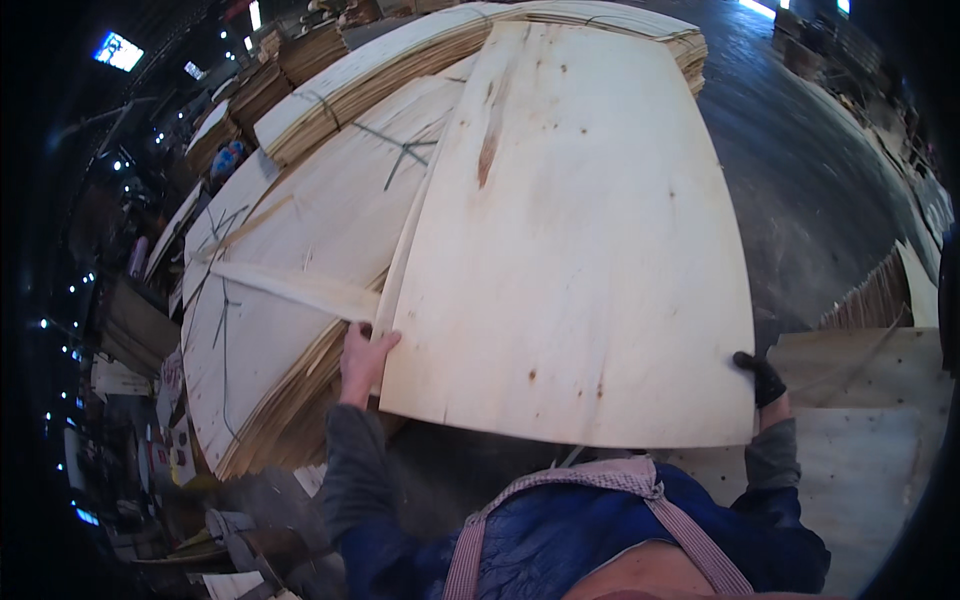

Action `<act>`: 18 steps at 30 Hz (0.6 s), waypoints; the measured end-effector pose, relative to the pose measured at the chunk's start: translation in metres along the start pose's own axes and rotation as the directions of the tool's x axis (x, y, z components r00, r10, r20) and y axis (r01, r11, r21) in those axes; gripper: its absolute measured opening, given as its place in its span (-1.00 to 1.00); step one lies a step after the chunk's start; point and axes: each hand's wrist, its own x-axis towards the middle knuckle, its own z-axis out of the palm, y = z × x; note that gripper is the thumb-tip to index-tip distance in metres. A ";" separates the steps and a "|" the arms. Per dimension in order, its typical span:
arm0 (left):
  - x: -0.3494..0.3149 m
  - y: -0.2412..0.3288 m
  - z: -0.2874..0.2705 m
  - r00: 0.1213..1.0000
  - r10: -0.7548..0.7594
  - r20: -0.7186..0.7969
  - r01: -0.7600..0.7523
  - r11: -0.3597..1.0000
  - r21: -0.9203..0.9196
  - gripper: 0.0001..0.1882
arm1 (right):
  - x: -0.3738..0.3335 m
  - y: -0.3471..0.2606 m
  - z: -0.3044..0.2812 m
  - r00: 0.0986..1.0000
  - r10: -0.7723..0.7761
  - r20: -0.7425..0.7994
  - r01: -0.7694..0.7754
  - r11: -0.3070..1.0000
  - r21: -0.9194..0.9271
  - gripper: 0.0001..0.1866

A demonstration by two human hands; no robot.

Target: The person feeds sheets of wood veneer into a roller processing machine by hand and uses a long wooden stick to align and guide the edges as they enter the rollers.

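A large pale wood veneer sheet (580, 230) with small dark knots and a brown streak stretches away in front of me. My bare left hand (367, 352) grips its left edge near the close corner, thumb on top. At the right edge, my right hand (762, 378), in a dark glove, holds the sheet with the thumb over it; its other fingers are hidden beneath. To the left, under the sheet's side, lie stacked veneer bundles (290, 290) tied with dark cord (405, 148). A narrow loose veneer strip (300, 285) rests on them, close to my left hand.
Another thick veneer stack (400, 70) curves along the far side. Lower veneer sheets (850, 440) lie at my right, beside a stack with ragged edges (870, 295). Scraps and boxes (180, 450) clutter the left. Dark floor (790, 180) runs along the far right.
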 end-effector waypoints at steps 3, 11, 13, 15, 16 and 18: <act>0.007 -0.019 -0.002 0.979 -0.015 0.205 0.074 0.956 -0.285 -0.39 | 0.046 0.008 -0.024 0.998 0.055 -0.009 -0.055 0.996 0.070 -0.59; -0.029 0.056 0.014 0.814 -0.092 0.574 0.462 0.702 -0.542 -0.44 | 0.172 -0.023 -0.075 0.990 0.103 -0.093 -0.078 0.967 0.241 -0.66; -0.042 0.069 0.010 0.872 -0.048 0.486 0.291 0.851 -0.437 -0.51 | 0.196 -0.028 -0.066 0.989 0.114 -0.093 -0.085 0.958 0.273 -0.67; -0.060 0.090 0.002 0.898 0.006 0.439 0.177 0.910 -0.375 -0.47 | 0.197 -0.034 -0.061 0.999 0.046 0.026 -0.050 0.987 0.150 -0.69; -0.070 0.100 0.001 0.905 0.040 0.423 0.125 0.926 -0.355 -0.45 | 0.192 -0.039 -0.060 0.996 -0.004 0.088 -0.003 0.997 0.074 -0.70; -0.094 0.120 -0.006 0.903 0.071 0.424 0.101 0.923 -0.370 -0.51 | 0.176 -0.056 -0.057 0.978 -0.093 0.189 0.107 0.992 -0.064 -0.72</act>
